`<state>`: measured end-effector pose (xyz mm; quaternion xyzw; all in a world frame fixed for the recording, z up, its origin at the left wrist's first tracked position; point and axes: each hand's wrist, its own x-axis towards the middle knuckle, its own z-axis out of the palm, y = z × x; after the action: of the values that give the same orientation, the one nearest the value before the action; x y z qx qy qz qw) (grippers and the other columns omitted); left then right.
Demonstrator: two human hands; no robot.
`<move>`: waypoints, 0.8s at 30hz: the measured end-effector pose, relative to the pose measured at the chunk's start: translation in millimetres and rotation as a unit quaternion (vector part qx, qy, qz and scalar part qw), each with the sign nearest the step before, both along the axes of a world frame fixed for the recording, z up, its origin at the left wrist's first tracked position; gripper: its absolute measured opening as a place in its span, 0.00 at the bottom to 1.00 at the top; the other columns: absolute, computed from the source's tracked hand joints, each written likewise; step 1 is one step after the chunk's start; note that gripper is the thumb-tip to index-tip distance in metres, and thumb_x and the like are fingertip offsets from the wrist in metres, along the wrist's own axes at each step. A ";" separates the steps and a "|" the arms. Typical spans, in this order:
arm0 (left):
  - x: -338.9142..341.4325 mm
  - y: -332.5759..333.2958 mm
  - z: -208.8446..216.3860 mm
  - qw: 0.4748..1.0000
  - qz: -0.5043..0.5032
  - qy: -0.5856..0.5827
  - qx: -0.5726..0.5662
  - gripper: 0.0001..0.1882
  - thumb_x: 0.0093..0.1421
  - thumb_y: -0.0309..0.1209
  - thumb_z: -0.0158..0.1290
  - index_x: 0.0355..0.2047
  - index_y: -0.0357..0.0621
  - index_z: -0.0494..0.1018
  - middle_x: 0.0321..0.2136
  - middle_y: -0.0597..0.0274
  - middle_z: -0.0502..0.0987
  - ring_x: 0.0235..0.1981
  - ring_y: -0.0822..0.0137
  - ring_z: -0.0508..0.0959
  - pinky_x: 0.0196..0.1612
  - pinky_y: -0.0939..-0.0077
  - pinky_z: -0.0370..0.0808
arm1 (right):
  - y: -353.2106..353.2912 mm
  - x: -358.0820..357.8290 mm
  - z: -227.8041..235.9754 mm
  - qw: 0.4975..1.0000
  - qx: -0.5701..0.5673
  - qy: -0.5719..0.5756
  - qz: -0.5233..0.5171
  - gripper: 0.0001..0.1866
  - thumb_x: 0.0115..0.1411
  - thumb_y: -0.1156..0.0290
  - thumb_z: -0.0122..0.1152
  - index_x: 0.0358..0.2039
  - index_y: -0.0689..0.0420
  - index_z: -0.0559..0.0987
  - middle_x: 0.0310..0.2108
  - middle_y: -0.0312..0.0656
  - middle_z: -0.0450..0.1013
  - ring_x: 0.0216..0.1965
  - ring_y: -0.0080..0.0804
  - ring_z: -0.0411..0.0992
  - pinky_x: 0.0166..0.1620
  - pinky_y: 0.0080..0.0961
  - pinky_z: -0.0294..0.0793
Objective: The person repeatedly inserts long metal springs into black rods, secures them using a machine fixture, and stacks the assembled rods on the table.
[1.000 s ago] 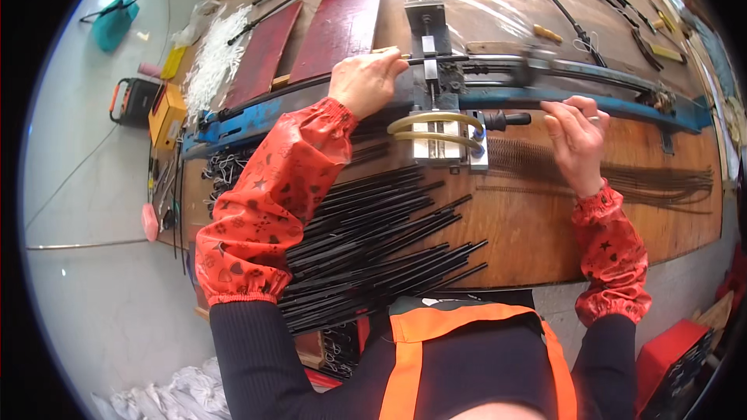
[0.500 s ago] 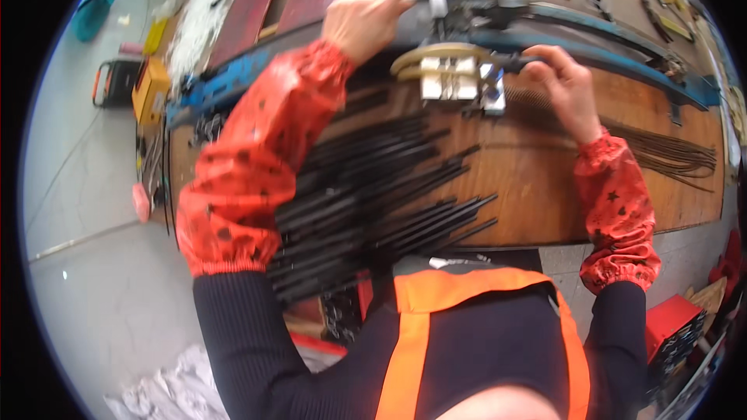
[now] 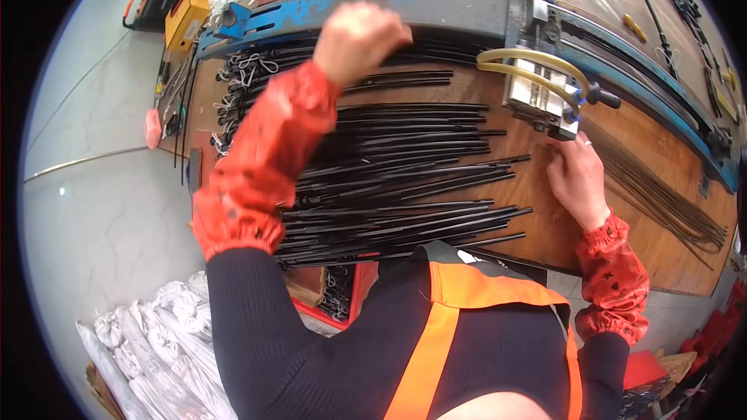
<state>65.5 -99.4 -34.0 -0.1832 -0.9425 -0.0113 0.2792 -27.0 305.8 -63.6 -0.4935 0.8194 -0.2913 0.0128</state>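
My left hand, slightly blurred, is raised over the far end of the black rods, near the blue-grey metal rail. Its fingers are curled closed, and what they hold, if anything, does not show. At the near end of a silver clamp-like unit with yellowish hoses and a black handle is my right hand. Its fingers are bent together by the unit's lower corner, their contents hidden. The rods lie in several rows across the wooden table, white loops at their left ends.
Thin brown cords lie bundled at the table's right. A yellow box and a black case stand on the left. Below the table's near edge is a red crate; white wrapped bundles lie on the floor.
My right hand has left the black handle and come nearer, to the clamp unit's lower end. My left hand has moved away from the unit, toward the left. The whole view has shifted.
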 end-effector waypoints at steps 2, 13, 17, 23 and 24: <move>57.6 28.7 -1.9 0.964 0.116 -0.236 0.045 0.15 0.58 0.45 0.63 0.34 0.49 0.79 0.31 0.60 0.80 0.32 0.57 0.79 0.38 0.63 0.73 | -1.7 4.3 0.4 0.999 0.010 -0.038 -0.005 0.11 0.54 0.78 0.61 0.40 0.58 0.78 0.32 0.47 0.72 0.34 0.50 0.71 0.37 0.43 0.73; 87.9 54.0 -36.4 0.931 0.146 -0.257 0.214 0.11 0.65 0.37 0.57 0.35 0.42 0.73 0.33 0.55 0.73 0.40 0.52 0.76 0.42 0.58 0.77 | -3.6 -10.0 -5.6 0.954 0.051 -0.288 -0.072 0.14 0.70 0.64 0.59 0.40 0.63 0.83 0.19 0.33 0.67 0.22 0.18 0.62 0.28 0.21 0.62; 84.8 65.0 -30.4 0.967 0.082 -0.179 0.164 0.09 0.64 0.35 0.58 0.34 0.43 0.73 0.29 0.58 0.73 0.35 0.55 0.78 0.36 0.62 0.79 | -11.2 -11.6 -3.0 0.928 0.099 -0.354 -0.064 0.17 0.70 0.60 0.59 0.39 0.63 0.83 0.19 0.26 0.65 0.23 0.12 0.61 0.27 0.17 0.58; 86.7 102.5 -21.0 0.980 0.039 -0.149 0.124 0.06 0.56 0.31 0.59 0.34 0.54 0.74 0.25 0.65 0.72 0.28 0.62 0.79 0.26 0.66 0.78 | -23.3 6.6 -14.8 0.942 0.010 -0.333 -0.030 0.17 0.70 0.60 0.59 0.37 0.63 0.82 0.21 0.24 0.66 0.24 0.12 0.61 0.27 0.16 0.58; 82.1 106.4 -17.8 0.982 0.039 -0.145 0.114 0.06 0.57 0.32 0.59 0.34 0.54 0.74 0.24 0.65 0.71 0.26 0.63 0.78 0.24 0.67 0.78 | -21.0 3.6 -17.9 0.943 0.011 -0.332 -0.030 0.17 0.70 0.60 0.59 0.37 0.63 0.82 0.21 0.24 0.66 0.24 0.12 0.61 0.27 0.16 0.58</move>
<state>147.6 7.0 -51.8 -0.1093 -0.9720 -0.1340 0.1590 -23.4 284.8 -81.6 -0.3438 0.7862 -0.4300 0.2808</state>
